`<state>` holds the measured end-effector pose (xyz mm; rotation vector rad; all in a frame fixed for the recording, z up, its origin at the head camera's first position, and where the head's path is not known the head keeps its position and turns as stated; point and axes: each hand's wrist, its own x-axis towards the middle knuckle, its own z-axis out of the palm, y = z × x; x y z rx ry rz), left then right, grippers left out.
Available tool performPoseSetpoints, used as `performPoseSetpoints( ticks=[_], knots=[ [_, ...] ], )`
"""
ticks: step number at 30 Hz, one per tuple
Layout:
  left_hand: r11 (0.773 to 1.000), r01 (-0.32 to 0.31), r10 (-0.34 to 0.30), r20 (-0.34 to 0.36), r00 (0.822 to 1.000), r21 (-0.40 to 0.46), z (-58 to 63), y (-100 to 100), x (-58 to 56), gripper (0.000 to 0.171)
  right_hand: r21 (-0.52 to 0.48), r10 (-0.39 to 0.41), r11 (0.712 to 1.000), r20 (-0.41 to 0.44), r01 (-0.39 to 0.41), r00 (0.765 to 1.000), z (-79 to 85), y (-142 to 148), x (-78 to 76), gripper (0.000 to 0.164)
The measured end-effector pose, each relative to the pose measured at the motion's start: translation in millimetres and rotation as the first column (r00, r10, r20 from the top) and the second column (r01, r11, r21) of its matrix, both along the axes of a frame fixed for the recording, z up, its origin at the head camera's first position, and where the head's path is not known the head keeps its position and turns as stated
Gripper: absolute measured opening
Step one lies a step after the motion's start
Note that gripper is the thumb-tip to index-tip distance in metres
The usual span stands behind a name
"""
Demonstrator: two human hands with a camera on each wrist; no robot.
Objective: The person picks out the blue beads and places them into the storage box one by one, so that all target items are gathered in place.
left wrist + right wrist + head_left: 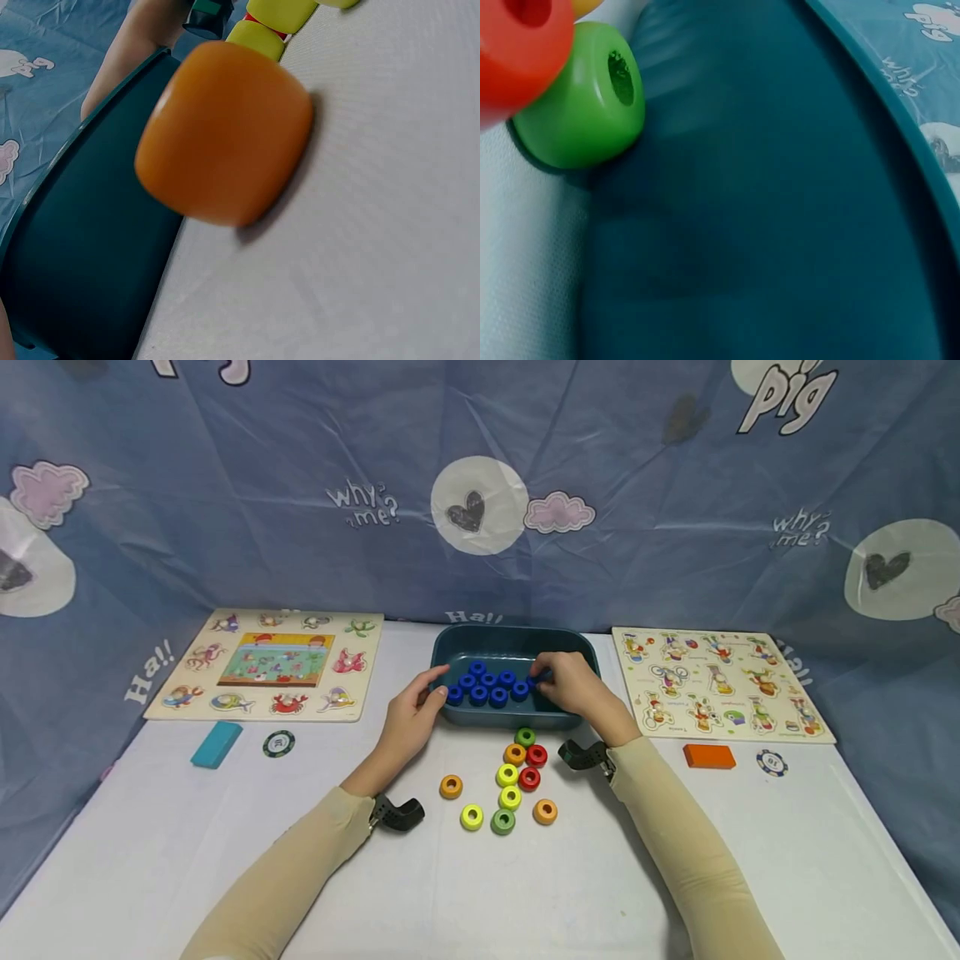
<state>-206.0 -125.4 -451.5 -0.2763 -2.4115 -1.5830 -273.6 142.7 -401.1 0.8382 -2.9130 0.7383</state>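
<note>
A dark teal bin (517,720) stands at the back middle of the table, with several blue ring beads (488,680) inside, mostly gathered in its left and middle part. My left hand (411,714) grips the bin's left end, thumb and fingers at the rim. Reaching over the right side into the bin, my right hand (573,683) pinches a blue bead (532,682), which its fingers partly hide. In the right wrist view the bin's outer wall (757,195) fills most of the picture, and the hand is out of sight there.
In front of the bin lie loose beads: orange (451,787), yellow (472,817), green (503,822) and red (529,778). Puzzle boards stand left (352,693) and right (626,685). Nearer are a teal block (217,744), an orange block (708,757) and chips (279,743).
</note>
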Motion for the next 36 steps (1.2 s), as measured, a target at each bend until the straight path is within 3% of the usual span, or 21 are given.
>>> performPoseSetpoints(
  ticks=[15, 36],
  knots=[
    [1.000, 0.003, -0.003, -0.014, 1.000, -0.001, -2.0, 2.8, -3.4, 0.036, -0.024, 0.020, 1.000, 0.062, -0.018, 0.998, 1.5, 2.0, 0.6, 0.020],
    [1.000, -0.011, 0.011, -0.003, 1.000, -0.012, -1.3, 2.9, -0.7, 0.035, -0.084, 0.034, 0.996, 0.056, -0.030, 0.998, -0.6, 2.9, 0.1, 0.023]
  ],
)
